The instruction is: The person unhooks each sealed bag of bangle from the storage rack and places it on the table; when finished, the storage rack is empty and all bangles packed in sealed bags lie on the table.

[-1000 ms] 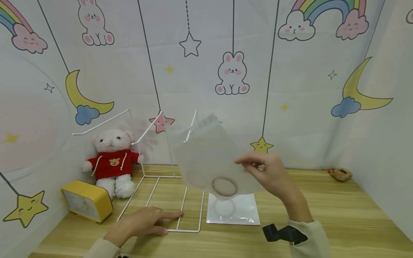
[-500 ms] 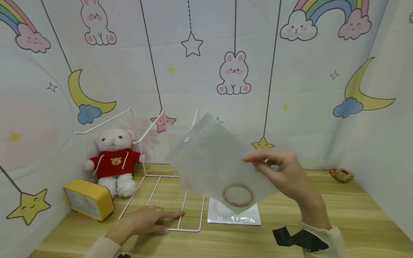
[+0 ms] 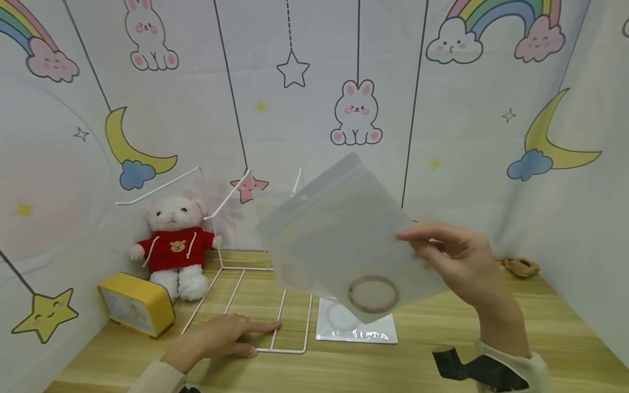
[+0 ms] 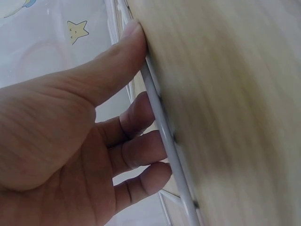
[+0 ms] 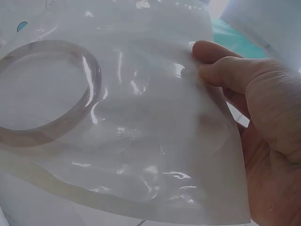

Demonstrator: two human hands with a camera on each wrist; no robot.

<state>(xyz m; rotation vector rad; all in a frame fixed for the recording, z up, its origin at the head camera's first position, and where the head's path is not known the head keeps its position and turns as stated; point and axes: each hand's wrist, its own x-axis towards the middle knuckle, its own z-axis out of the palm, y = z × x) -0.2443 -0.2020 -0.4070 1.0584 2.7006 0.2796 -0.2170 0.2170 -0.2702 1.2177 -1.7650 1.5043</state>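
My right hand (image 3: 467, 262) pinches the edge of a translucent zip bag (image 3: 339, 234) between thumb and fingers. The bag is tilted, its zip strip up to the left, and a brownish bangle (image 3: 373, 293) lies in its lower corner. Up close in the right wrist view, the bangle (image 5: 91, 77) shows through glossy plastic. On the base of a white wire rack (image 3: 306, 327) rests my left hand (image 3: 216, 338): its index finger lies straight to a rung, the thumb at the front bar. The left wrist view shows that hand's fingertips against a bar (image 4: 164, 132).
Behind the held bag, on the table (image 3: 417, 360), lies another shiny bag (image 3: 383, 334) with a ring shape in it. A plush bear (image 3: 174, 245) and yellow clock (image 3: 137, 303) are left of the rack. White hooks (image 3: 228, 194) jut from the rack. A small brown object (image 3: 523, 267) sits far right.
My right hand has moved right and slightly nearer with the zip bag, whose face now shows more fully. The left hand stays on the rack.
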